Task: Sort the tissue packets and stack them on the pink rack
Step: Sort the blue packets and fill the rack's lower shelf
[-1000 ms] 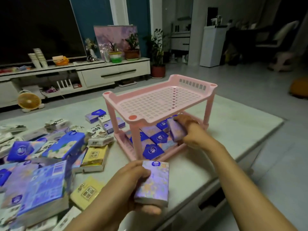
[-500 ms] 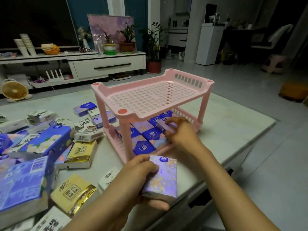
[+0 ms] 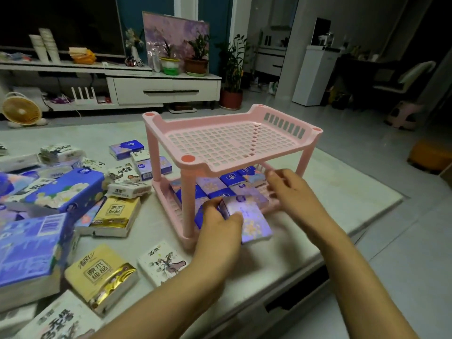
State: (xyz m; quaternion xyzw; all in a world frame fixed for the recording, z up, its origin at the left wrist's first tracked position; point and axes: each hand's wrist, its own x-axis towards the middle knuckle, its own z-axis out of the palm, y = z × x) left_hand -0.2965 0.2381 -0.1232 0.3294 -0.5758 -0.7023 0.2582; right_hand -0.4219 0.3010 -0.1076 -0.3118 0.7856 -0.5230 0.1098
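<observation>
The left hand [image 3: 217, 231], grip curled round a purple packet [image 3: 252, 216], has reached the pink rack [image 3: 187, 192]; the right hand [image 3: 293, 189], emptied, hangs loose.

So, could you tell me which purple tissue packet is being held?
The floral purple packet gripped by the left hand at the rack's front; the rest lie on the shelf or table.
</observation>
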